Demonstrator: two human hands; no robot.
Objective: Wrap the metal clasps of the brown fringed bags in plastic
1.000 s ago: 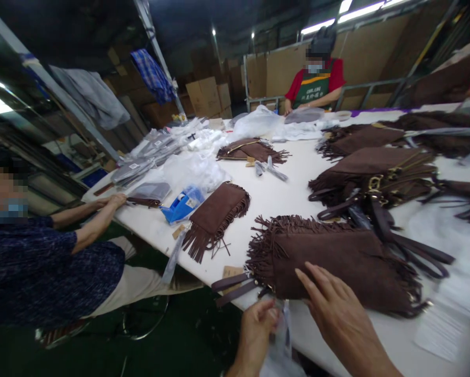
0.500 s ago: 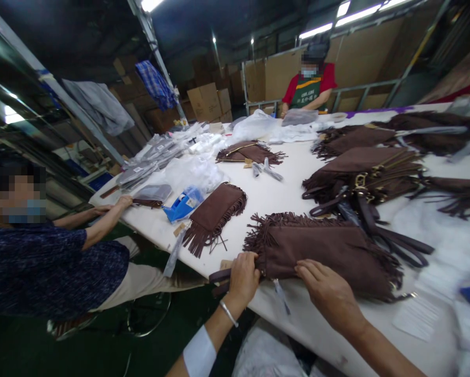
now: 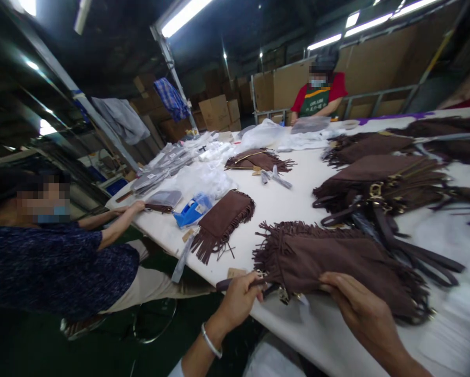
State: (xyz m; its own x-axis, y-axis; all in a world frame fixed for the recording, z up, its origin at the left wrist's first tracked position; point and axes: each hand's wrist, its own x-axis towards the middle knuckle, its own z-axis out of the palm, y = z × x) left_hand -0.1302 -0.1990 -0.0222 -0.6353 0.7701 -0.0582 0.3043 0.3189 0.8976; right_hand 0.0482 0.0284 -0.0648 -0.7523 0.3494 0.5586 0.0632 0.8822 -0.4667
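Note:
A dark brown fringed bag [image 3: 325, 256] lies flat on the white table near its front edge. My left hand [image 3: 238, 301] is closed round the bag's wrist strap [image 3: 224, 285] at the left end. At the front edge of the bag, my right hand [image 3: 362, 306] pinches the brown material between thumb and fingers. A small metal clasp [image 3: 284, 297] and a clear plastic-wrapped tag [image 3: 304, 306] show between my hands. Behind my left hand lies a tan card tag [image 3: 235, 273], partly hidden.
Another fringed bag [image 3: 226, 217] lies left, beside a blue tape dispenser [image 3: 193, 210]. More brown bags with gold fittings [image 3: 376, 178] are piled at right. White plastic wrapping [image 3: 203, 178] covers the far left. One co-worker [image 3: 54, 251] sits left; another [image 3: 321, 97] is across the table.
My left hand has moved from the bag's corner onto the strap and draws it out. The bag's front edge is lifted, showing the clasp. My right hand still holds the front edge. The view has shifted.

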